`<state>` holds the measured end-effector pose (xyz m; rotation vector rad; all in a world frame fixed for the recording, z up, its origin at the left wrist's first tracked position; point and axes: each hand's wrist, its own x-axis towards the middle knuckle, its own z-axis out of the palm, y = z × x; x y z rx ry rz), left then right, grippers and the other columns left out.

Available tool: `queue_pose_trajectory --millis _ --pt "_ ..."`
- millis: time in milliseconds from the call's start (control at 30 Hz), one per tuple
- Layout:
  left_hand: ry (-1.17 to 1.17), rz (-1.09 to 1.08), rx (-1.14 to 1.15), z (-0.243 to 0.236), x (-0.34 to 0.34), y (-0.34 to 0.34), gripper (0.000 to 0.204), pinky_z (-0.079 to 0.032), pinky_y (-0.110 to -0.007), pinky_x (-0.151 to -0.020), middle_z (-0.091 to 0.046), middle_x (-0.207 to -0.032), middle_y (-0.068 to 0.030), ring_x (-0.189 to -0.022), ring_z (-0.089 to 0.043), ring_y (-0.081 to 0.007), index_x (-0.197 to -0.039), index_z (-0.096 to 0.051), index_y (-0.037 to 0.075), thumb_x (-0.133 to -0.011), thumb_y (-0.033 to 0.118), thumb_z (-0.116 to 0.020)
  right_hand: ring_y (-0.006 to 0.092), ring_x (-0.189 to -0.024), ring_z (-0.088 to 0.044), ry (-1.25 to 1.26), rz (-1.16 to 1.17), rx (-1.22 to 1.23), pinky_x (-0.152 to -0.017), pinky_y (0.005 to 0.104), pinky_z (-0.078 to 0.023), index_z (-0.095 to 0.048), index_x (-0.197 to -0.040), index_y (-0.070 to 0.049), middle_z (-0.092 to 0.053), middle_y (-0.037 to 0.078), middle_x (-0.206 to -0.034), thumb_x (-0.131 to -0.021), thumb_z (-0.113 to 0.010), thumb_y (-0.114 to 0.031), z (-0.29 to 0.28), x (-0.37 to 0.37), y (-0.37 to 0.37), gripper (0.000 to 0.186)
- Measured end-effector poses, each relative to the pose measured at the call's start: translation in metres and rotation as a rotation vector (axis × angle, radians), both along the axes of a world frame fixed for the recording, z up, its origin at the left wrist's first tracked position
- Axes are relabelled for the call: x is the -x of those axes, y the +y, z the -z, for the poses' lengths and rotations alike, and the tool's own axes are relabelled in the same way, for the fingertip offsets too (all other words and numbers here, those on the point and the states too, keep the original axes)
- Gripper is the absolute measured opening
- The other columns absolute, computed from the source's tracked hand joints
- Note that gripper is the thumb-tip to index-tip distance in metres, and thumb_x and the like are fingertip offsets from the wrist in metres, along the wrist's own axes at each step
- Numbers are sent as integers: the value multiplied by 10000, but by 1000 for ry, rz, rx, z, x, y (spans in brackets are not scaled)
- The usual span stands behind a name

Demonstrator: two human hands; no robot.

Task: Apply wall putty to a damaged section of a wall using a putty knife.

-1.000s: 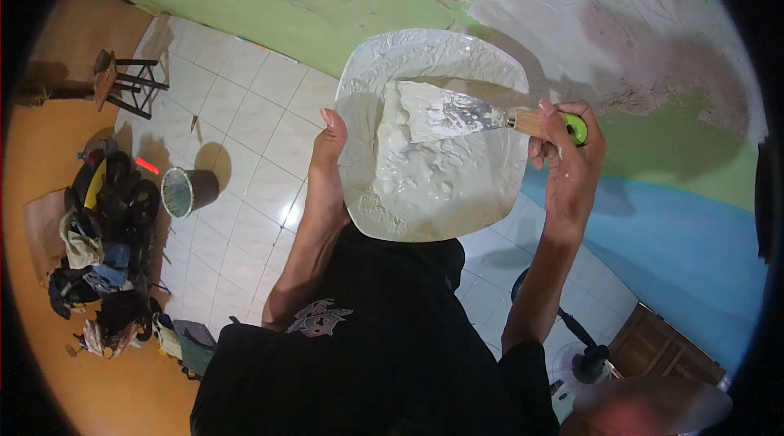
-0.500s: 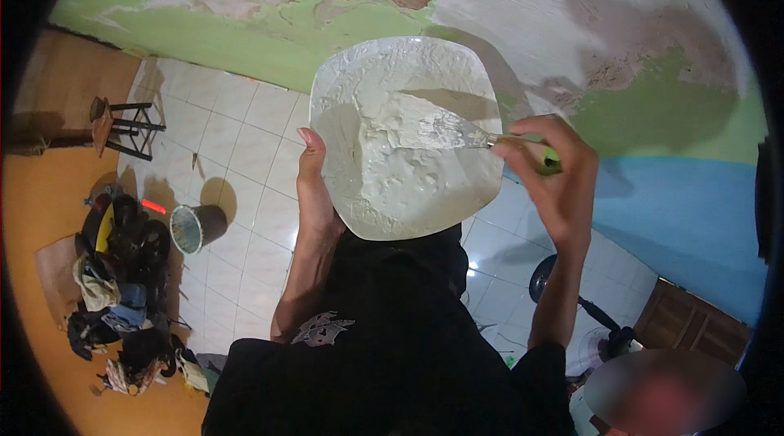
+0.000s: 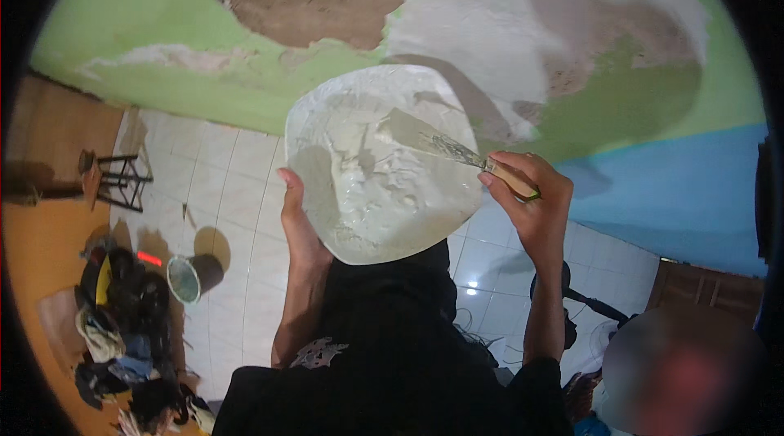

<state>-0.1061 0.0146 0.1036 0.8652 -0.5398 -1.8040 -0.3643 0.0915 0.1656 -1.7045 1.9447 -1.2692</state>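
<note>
My left hand [image 3: 302, 228] holds a white squarish bowl [image 3: 304, 154] from its left side, thumb up along the rim and the other fingers hidden beneath. Wet white filler paste [image 3: 371, 191] lies thick in the middle of the bowl and is smeared up its walls. In my right hand [image 3: 535, 199] is a putty knife [image 3: 457, 150], gripped by its pale wooden handle with a green end. Its flat, paste-streaked blade reaches over the bowl's right rim, with the tip at the paste.
Ahead stands a green wall [image 3: 163, 20] with a bare brown patch [image 3: 318, 3] and a white-plastered area [image 3: 465, 11]. On the left tiled floor are a bucket [image 3: 194, 279], a stool [image 3: 118, 179] and a heap of clothes [image 3: 122, 338]. A standing fan [image 3: 600, 309] is at right.
The putty knife has turned, its blade now showing a thinly coated face and its handle in clearer view. The bowl sits slightly lower and further left in the picture as the view shifted.
</note>
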Motion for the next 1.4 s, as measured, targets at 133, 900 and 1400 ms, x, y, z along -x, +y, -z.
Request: queue_pose_trajectory --millis 133,900,1400 --pt "1 12 14 -8 -1 2 747 -428 -421 -1082 -522 -1418 -168 -1288 -535 -291 -1475 -390 -21 -1057 589 -283 191 -710 -670 -66 121 47 -658 290 -506 -735 -1016 4 -735 128 -853 -788 -836 -100 -4 3 7 271" --pt "-121 -110 15 6 -36 12 765 -411 -428 -1090 -505 -1444 -168 -1309 -514 -300 -1481 -384 -35 -1054 594 -300 117 -659 -610 77 333 17 -637 268 -499 -758 -961 34 -714 112 -751 -871 -764 -158 -134 62 17 213" --pt "-138 -134 47 11 -41 17 803 -373 -434 -1118 -473 -1470 -169 -1340 -475 -307 -1501 -353 -28 -1038 627 -310 124 -660 -640 -14 129 27 -639 283 -505 -763 -955 17 -724 101 -750 -860 -783 -237 -72 79 -46 271"
